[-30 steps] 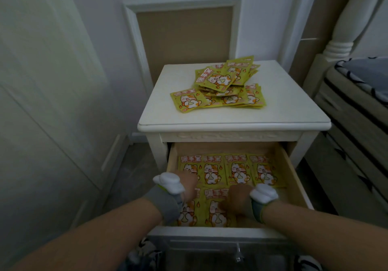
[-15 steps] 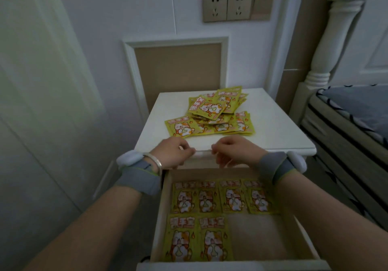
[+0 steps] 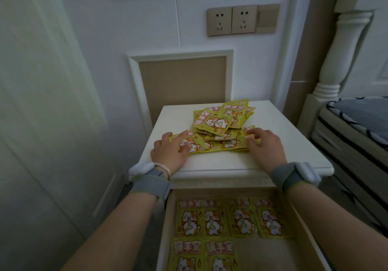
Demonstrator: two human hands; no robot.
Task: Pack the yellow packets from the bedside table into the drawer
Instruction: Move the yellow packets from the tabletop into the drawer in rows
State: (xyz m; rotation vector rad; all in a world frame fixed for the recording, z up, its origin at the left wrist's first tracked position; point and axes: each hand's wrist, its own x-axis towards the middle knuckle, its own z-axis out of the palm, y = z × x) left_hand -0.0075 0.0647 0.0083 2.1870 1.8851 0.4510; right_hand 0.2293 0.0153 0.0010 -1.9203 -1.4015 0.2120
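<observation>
Both hands have moved from the table edge onto the heap of yellow packets at frame centre: left hand and right hand lie flat, fingers spread, gripping nothing. Below, the open drawer holds six packets (four, then two).

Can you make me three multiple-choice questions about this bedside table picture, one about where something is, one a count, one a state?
1. Where do both hands rest?
A. inside the drawer
B. on the pile of packets on the table top
C. on the bed

2. How many packets lie in the drawer's back row?
A. two
B. four
C. seven

3. What state is the drawer in?
A. pulled open
B. shut
C. taken out and lying on the floor

Answers:
1 B: the left hand and right hand lie flat on the near edge of the pile of packets on the table top.
2 B: four packets sit side by side in the back row.
3 A: the drawer is out, showing its contents.
</observation>
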